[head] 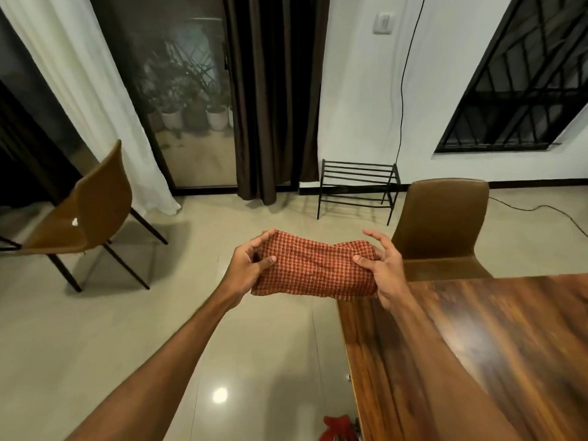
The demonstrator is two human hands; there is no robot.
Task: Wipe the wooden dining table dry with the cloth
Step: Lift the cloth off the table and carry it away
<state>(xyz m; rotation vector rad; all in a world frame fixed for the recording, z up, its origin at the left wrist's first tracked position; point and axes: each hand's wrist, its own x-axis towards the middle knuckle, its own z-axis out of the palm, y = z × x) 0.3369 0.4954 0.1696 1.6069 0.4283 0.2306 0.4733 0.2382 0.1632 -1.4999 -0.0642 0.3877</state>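
Cloth (315, 268), one red-and-white checked piece, is bunched into a short band and held up in the air just off the far left corner of the table (477, 345), mostly over the floor and not touching the wood. My left hand (248, 265) pinches its left end between thumb and curled fingers. My right hand (381, 268) holds the right end with the thumb pressed on the front, while the upper fingers stand curled and clear of the fabric. I judge this to be the gathering step, shaping the cloth into a pad, with no wiping begun. Next I need to bring the pad down flat onto the tabletop near that corner and press it along the grain. I cannot make out any wet patches, since the wood is glossy and blurred. By count: one cloth, one table, two hands, two brown chairs, one (92, 202) standing well off the left edge and one (442, 218) at the far edge, plus one black rack (356, 186).
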